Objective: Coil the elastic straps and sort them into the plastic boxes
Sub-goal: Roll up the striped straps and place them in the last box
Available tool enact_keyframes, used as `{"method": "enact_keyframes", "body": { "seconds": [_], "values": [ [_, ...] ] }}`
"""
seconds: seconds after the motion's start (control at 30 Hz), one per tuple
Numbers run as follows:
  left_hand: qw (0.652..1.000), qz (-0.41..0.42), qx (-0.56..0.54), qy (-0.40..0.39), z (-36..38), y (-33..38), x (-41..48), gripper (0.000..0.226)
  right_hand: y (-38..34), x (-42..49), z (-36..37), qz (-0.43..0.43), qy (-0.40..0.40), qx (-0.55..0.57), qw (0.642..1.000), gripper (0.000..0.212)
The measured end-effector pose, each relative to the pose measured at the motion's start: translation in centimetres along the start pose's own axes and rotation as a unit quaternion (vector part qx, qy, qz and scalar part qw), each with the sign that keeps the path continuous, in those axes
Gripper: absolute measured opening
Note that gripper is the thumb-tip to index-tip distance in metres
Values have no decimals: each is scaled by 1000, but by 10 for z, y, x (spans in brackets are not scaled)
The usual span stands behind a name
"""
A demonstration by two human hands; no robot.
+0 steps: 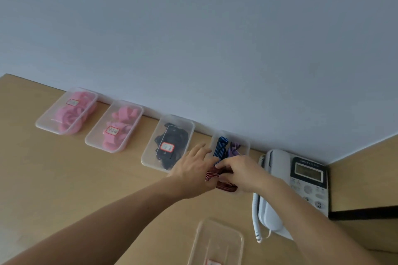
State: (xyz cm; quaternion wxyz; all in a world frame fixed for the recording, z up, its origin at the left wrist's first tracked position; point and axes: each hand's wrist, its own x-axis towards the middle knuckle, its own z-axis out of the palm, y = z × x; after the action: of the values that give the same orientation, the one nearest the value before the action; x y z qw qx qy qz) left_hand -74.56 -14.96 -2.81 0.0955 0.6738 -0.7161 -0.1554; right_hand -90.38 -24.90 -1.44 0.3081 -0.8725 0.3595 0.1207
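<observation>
Nearest, left of the telephone (301, 180) and below its handset end: a clear lid (217, 241), flat on the desk (64, 178), with a red-edged label at the near edge.

Just left of the telephone's handset: the right hand (243, 172), grip grasping a red striped strap (212, 175), fingers curled, thumb and forefinger pinching it. A little more left of the telephone, touching the same strap: the left hand (191, 170), grip released, fingers straight and spread. Strap partly coiled, between both hands, over the near end of the open box (245, 142) that stands just beside the telephone. Whether already resting inside: cannot tell.

Deeper in this same box, toward the wall (193, 28): a blue striped strap (220, 146) and a purple strap (233, 149), side by side.

More left of the telephone, along the wall:
- a black-strap box (148, 157) with a red-bordered label
- then a pink-strap box (94, 142), also labelled
- farthest from the telephone, a second pink box (43, 123), with a clear labelled lid lying tilted across the top
</observation>
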Motion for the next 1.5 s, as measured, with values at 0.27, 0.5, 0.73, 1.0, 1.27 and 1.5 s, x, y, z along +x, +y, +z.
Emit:
{"method": "enact_keyframes", "body": {
  "seconds": [0.27, 0.5, 0.73, 1.0, 1.27, 1.5],
  "values": [
    [998, 26, 49, -21, 4, 1, 12, 39, 16, -1, -15, 40, 15, 1, 999, 30],
    [1000, 17, 25, 6, 5, 0, 10, 34, 16, 11, -19, 25, 92, 11, 995, 29],
    [999, -9, 49, 8, 7, 3, 16, 33, 16, 8, -13, 17, 166, 17, 986, 17],
    [998, -13, 54, 3, 5, 5, 18, 32, 19, -4, -14, 64, 47, -93, 993, 19],
    [996, 28, 64, 55, 0, 8, 14, 25, 22, 6, -6, 77, 175, -56, 980, 17],
    [990, 95, 92, 48, 8, 0, 18, 24, 21, -2, 13, 53, 297, -90, 949, 2]
  ]
}}
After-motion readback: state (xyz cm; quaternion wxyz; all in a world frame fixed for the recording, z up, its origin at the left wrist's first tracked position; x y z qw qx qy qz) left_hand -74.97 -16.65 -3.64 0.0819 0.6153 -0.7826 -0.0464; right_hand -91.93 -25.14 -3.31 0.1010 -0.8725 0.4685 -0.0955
